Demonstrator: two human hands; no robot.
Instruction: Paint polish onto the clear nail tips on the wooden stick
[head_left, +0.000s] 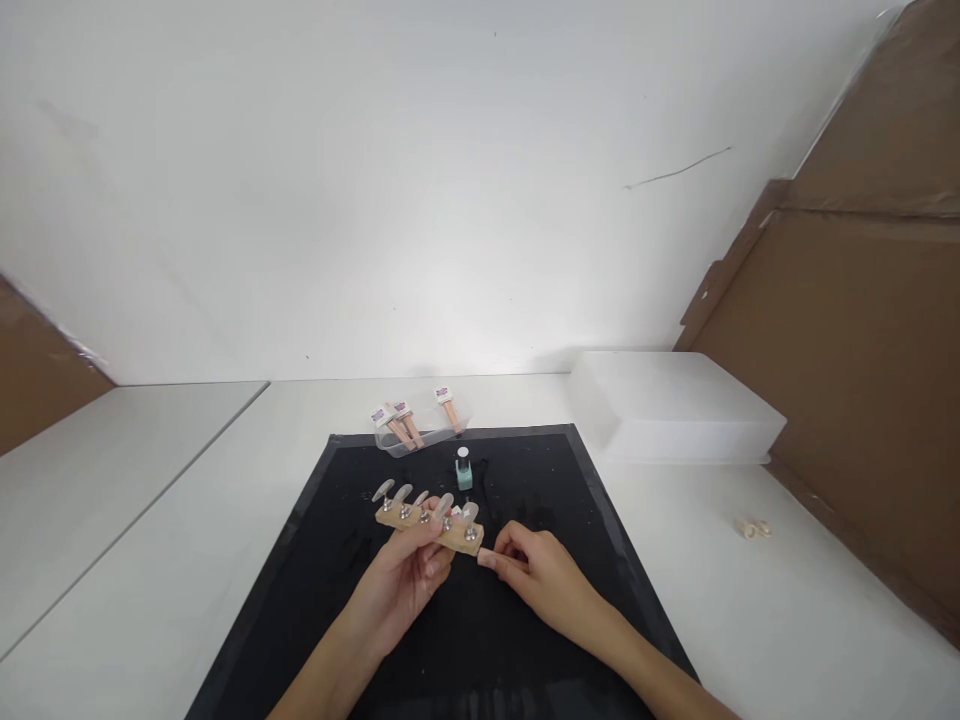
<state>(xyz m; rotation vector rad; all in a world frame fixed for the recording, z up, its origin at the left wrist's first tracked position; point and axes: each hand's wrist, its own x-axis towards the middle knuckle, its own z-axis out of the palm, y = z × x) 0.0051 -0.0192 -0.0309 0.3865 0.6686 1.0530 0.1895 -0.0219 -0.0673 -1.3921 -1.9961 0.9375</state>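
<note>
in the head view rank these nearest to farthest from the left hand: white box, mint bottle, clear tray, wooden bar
From the left hand:
1. Wooden bar: held in it.
2. Mint bottle: on the black mat, beyond the bar.
3. Clear tray: at the mat's far edge.
4. White box: off to the right.

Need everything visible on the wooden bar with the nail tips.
Wooden bar: narrow, pale, wood-look block carrying a row of five shiny metal-look posts, each topped by a translucent nail tip. The left hand holds it above the black mat, tips upward, right end lower in view. The right hand is at that end; contact unclear.
</note>
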